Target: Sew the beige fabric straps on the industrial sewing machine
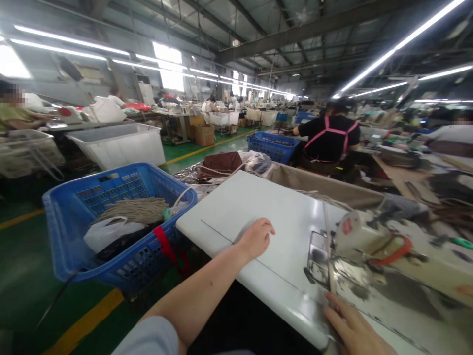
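Observation:
My left hand is over the white sewing table, its fingers loosely bent with nothing visible in them. At the lower right, my right hand lies low on the table with its fingers apart. Its fingertips meet the near end of a narrow beige strip. That strip runs away from me across the table, past a metal plate and along the left side of the sewing machine. The machine's head is partly blurred, and I cannot make out its needle area clearly.
A blue basket at the left holds a bundle of beige strips and a white plastic bag. Behind the table is a beige fabric-sided bin. A co-worker sits beyond it, near another blue basket.

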`<state>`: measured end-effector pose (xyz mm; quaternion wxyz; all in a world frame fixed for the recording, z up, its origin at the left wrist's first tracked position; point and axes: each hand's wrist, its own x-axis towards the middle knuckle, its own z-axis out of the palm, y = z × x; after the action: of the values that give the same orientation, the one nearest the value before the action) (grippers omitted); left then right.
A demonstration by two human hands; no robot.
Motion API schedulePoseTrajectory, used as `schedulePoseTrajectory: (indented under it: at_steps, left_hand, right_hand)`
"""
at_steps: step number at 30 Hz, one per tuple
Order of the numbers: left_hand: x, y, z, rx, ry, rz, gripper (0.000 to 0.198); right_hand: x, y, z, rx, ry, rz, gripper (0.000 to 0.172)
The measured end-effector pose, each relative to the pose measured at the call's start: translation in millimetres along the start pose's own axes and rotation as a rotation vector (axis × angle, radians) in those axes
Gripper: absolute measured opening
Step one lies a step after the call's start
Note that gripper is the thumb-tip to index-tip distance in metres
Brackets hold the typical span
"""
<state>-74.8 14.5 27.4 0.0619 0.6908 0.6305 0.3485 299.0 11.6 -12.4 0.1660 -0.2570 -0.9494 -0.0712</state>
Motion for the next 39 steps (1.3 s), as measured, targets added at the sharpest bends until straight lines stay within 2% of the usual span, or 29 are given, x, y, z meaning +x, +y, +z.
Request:
schedulePoseTrajectory:
  at_steps: [2,4,7,9,19,28,31,33,37,39]
  left_hand:
    - [-3,3,9.5,-0.012,-0.002,0.010,0.038]
    - [-9,2,13.7,-0.022,-0.004,0.022,0.039]
    - [-13,-5,15.0,-0.013,-0.003,0.032,0.032]
    - [-13,-7,15.5,0.003,-0.008,0.043,0.028]
    - [-8,-21,21.9,0.136,-0.013,0.100,0.022]
    - [-14,-9,21.5,0.205,-0.030,0.219,0.023]
    - [-18,3,27.8,0.120,-0.054,0.267,0.030]
    - [-20,21,37.9,0.010,-0.091,0.314,0.034]
    - [-23,68,66.7,-0.156,-0.307,0.430,0.044]
    - [-20,88,78.9,-0.180,-0.386,0.444,0.047]
  right_hand:
    - [5,-12,-18,-0.019,0.017,0.063,0.049]
    - [12,-20,-31,0.014,-0.025,0.116,0.049]
    - [22,-21,-37,0.032,0.016,0.288,0.029]
    - [26,-21,-35,0.057,0.057,0.364,0.028]
    - [24,-40,-23,0.149,0.153,0.397,0.032]
    - [25,-38,-22,0.126,0.150,0.391,0.036]
    - [26,-36,-18,0.122,0.160,0.389,0.035]
    - [25,-35,-16,0.123,0.176,0.384,0.035]
    - [24,-35,-18,0.149,0.201,0.377,0.037]
    - [25,-37,-21,0.177,0.202,0.378,0.037]
